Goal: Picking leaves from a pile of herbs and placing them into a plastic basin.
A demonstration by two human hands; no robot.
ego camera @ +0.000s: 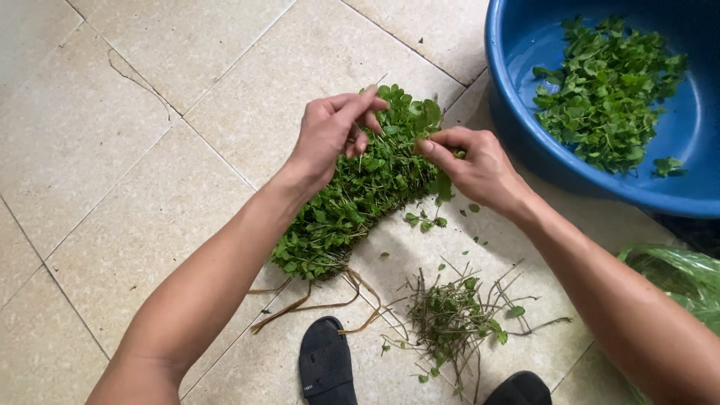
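I take the bundle of leafy greens [352,202] on the tiled floor [135,150] as my landmark. It lies with its long axis running from near-left to far-right, and a dry straw tie [315,300] trails from its near end.

My left hand [330,135] hovers over the bundle's far half, its fingers curled and pinched together on a few leaves or thin stems; exactly what sits between the fingertips I cannot make out. My right hand [472,165] is at the bundle's far-right end, thumb and forefinger closed on a small sprig there, the other fingers folded in. Both hands meet the bundle at the same end, the right one on its outer edge, so the greens lie between and just below the two grips.

Right of the bundle and beyond it stands a blue plastic basin [517,112], holding a loose heap of picked green leaves [607,90]. The right hand is the nearer one to it.

Near side of the bundle, a small pile of bare stems and roots [450,315] lies on the floor, beside two dark sandals [326,367]. A green plastic bag [682,277] shows at the right edge.
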